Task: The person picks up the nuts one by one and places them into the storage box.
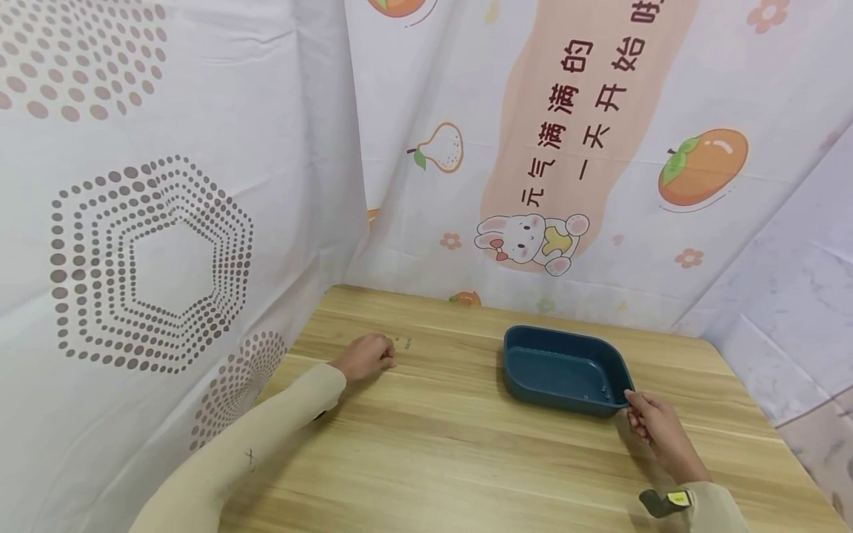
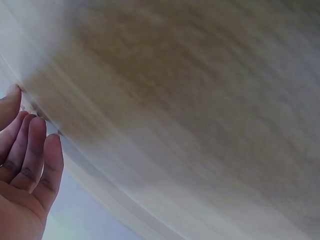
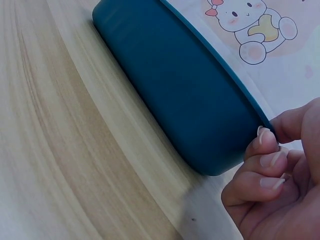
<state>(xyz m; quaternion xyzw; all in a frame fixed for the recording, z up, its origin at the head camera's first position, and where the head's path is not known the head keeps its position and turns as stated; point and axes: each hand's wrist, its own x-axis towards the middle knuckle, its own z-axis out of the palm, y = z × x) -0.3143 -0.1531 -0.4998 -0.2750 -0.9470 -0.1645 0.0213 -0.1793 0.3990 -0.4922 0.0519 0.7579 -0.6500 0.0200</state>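
A dark teal plastic bin (image 1: 560, 370), shallow with rounded corners, sits on the wooden table. My right hand (image 1: 656, 429) pinches its rim at the near right corner, thumb on the rim and fingers curled below, as the right wrist view of the hand (image 3: 275, 175) shows. A few tiny shiny pieces (image 1: 605, 390) lie inside the bin, too small to identify. At the left, my left hand (image 1: 366, 357) is low over the table beside a few tiny grey pieces (image 1: 408, 343). In the left wrist view, the left hand (image 2: 30, 165) has loosely bent fingers, with thumb and index apart.
The wooden table (image 1: 413, 444) reaches back to a printed curtain (image 1: 413, 244) with a rabbit and fruit. A white dotted curtain (image 1: 280, 185) hangs along the left side. Another pale cloth (image 1: 793, 318) borders the right.
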